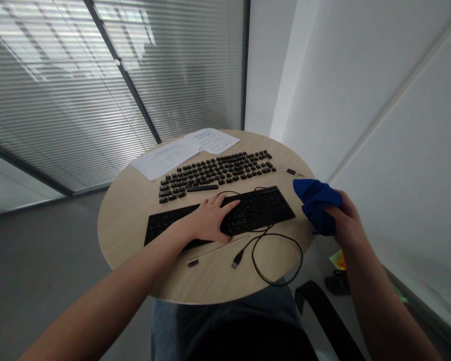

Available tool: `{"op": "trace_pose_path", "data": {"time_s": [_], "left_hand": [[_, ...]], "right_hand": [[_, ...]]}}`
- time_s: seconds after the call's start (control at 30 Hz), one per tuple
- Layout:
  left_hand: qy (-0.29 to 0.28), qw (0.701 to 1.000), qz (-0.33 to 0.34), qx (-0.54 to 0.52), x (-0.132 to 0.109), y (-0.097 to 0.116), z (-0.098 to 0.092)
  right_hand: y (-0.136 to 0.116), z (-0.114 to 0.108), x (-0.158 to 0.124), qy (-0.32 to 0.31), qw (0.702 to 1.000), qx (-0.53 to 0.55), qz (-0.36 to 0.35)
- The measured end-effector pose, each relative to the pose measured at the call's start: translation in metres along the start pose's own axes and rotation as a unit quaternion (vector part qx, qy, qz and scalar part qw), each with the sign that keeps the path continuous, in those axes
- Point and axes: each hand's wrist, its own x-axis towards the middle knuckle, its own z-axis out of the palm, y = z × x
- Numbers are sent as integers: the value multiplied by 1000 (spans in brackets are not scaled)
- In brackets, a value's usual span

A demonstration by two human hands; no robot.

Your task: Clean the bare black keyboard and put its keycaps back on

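Note:
A black keyboard [265, 208] with its keycaps off lies across the near half of the round table. My left hand [209, 220] rests spread over its middle, palm down. The thumb reaches the near edge and the fingertips lie towards the far edge. Off the table's right edge, my right hand [348, 220] is closed around a bunched blue cloth [317, 203]. Beyond the keyboard, many loose black keycaps [210, 173] stand in rows, with a long spacebar keycap [202, 188] at the front. The keyboard's black USB cable [300, 255] loops near the front edge.
A thin brush-like tool [214, 250] lies in front of the keyboard. A small wire tool with a dark middle [291, 171] is at the right. Printed papers [173, 155] lie at the back of the table [124, 225]. A white wall [361, 100] stands close on the right.

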Motion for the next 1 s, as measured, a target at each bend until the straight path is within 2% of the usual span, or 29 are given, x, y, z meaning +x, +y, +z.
{"op": "trace_pose_path", "data": {"time_s": [0.13,0.3,0.53,0.7,0.8,0.9,1.0], "left_hand": [[35,999,15,13,-5,2,-8],[84,996,9,22,-20,10,-36],[173,984,34,21,-50,24,-79],[223,974,39,-14,-74,29,-122],[260,962,51,-57,-85,30,-141],[286,950,76,-98,-93,28,-150],[296,943,86,-127,-99,26,-150]], "right_hand": [[5,16,-4,45,996,73,28],[1,22,3,114,985,125,28],[-8,23,6,127,983,131,37],[-21,30,4,108,981,159,31],[-29,32,7,49,984,164,44],[-38,35,14,-26,986,155,58],[-49,46,21,-79,990,108,32]]}}
